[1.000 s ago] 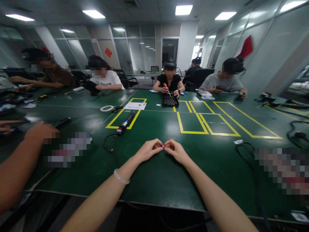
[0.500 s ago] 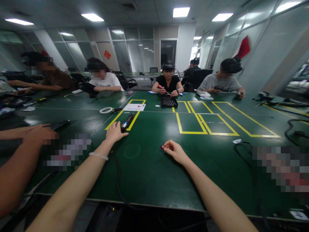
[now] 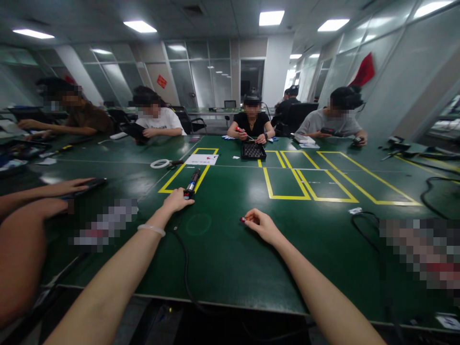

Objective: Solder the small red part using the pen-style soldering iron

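Observation:
My left hand [image 3: 176,200] is closed round the near end of a black and silver cylindrical tool [image 3: 193,181], which lies on the green table [image 3: 223,258] over a yellow tape outline. At the middle of the table, my right hand [image 3: 261,225] pinches a small red item [image 3: 243,219] between thumb and fingertips. A white paper sheet [image 3: 201,159] rests beyond the tool, inside the same outline. A white coiled cable [image 3: 160,164] lies to its left.
Several yellow tape outlines [image 3: 287,197] mark the right side. A black cable [image 3: 187,268] runs off the near edge. Across the table, a person handles tools over a black tray [image 3: 253,151]. Another person's arms [image 3: 39,211] reach in from the left.
My left hand has closed on the near end of the tool, which has turned slightly. My right hand keeps its pinch. The neighbour's hand at the left has moved onto a dark object.

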The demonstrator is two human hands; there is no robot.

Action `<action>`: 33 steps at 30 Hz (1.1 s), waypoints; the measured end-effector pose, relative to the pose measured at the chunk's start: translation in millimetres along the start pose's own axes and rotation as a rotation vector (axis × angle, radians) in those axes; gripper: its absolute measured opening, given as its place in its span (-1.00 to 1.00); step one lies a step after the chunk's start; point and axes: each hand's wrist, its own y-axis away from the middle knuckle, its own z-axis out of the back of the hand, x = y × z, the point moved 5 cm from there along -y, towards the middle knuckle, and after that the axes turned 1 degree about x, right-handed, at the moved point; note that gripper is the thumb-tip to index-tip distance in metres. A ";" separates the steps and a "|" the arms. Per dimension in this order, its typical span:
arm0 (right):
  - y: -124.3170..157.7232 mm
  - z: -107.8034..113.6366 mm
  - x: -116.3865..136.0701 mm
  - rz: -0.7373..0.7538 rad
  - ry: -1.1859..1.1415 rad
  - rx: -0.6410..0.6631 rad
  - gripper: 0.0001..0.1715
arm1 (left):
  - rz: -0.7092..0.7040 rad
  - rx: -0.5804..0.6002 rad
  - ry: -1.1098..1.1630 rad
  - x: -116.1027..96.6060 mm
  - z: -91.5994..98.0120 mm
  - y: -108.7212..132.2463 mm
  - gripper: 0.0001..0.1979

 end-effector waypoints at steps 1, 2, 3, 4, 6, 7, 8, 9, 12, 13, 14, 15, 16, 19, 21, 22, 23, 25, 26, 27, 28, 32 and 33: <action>0.0 0.5 1.2 0.009 0.026 -0.015 -0.77 | -0.011 0.001 -0.009 -7.7 -0.8 7.5 -0.29; 0.1 0.9 2.1 0.015 0.048 -0.030 -0.78 | -0.029 0.003 -0.017 -16.3 -1.9 15.8 -0.30; 0.1 1.0 2.6 0.016 0.062 -0.040 -0.79 | -0.051 0.001 -0.018 -25.6 -3.2 24.6 -0.31; 0.0 0.7 2.6 0.012 0.068 -0.044 -0.79 | -0.072 -0.003 -0.017 -35.4 -4.8 33.8 -0.32; -0.3 -1.2 1.7 -0.002 0.053 -0.030 -0.80 | -0.116 -0.016 -0.013 -55.8 -8.3 52.5 -0.32; -0.5 -2.4 1.3 -0.008 0.040 -0.018 -0.80 | -0.138 -0.022 -0.011 -66.3 -10.3 61.6 -0.33; -0.7 -3.4 1.0 -0.010 0.026 -0.010 -0.79 | -0.157 -0.029 -0.008 -76.8 -12.3 70.5 -0.33; -0.9 -4.1 1.0 -0.009 0.012 -0.007 -0.79 | -0.177 -0.035 -0.004 -87.4 -14.2 78.9 -0.34; -1.6 -4.8 1.5 -0.001 -0.012 -0.014 -0.77 | -0.248 -0.049 0.015 -118.3 -18.6 101.6 -0.36; -1.7 -4.8 2.0 0.003 -0.009 -0.018 -0.78 | -0.273 -0.052 0.022 -127.8 -19.6 108.2 -0.37; -1.9 -4.8 2.5 0.009 -0.004 -0.023 -0.78 | -0.298 -0.056 0.028 -136.6 -20.4 114.2 -0.39; -2.0 -4.9 3.2 0.017 0.001 -0.026 -0.79 | -0.321 -0.060 0.034 -144.6 -21.1 119.7 -0.41; -2.1 -5.1 3.8 0.024 0.007 -0.027 -0.80 | -0.343 -0.062 0.041 -151.8 -21.8 124.7 -0.42; -2.0 -6.6 4.7 0.041 0.024 -0.023 -0.82 | -0.397 -0.063 0.063 -168.6 -23.8 136.9 -0.46; -1.8 -7.9 4.3 0.044 0.040 -0.017 -0.83 | -0.424 -0.058 0.070 -176.6 -25.0 143.2 -0.49; -1.7 -8.5 3.9 0.042 0.047 -0.013 -0.83 | -0.436 -0.055 0.070 -179.9 -25.2 145.9 -0.50; -1.7 -9.1 3.3 0.039 0.058 -0.009 -0.84 | -0.449 -0.053 0.068 -182.8 -25.2 148.3 -0.50; -1.8 -9.0 3.1 0.041 0.101 -0.019 -0.85 | -0.470 -0.043 0.065 -187.2 -24.7 152.0 -0.51; -1.8 -8.4 3.7 0.051 0.135 -0.032 -0.85 | -0.475 -0.039 0.066 -188.6 -24.2 153.2 -0.51; -1.9 -7.8 4.7 0.063 0.169 -0.047 -0.86 | -0.477 -0.034 0.067 -189.7 -23.6 154.1 -0.52; -1.8 -7.2 5.7 0.071 0.193 -0.060 -0.86 | -0.477 -0.029 0.067 -190.5 -23.2 154.7 -0.52; -0.8 -9.3 8.3 0.045 0.155 -0.019 -0.91 | -0.474 -0.024 0.033 -193.0 -23.3 156.4 -0.55; -0.2 -9.8 9.6 0.043 0.142 -0.010 -0.93 | -0.477 -0.028 0.017 -194.0 -23.8 157.0 -0.54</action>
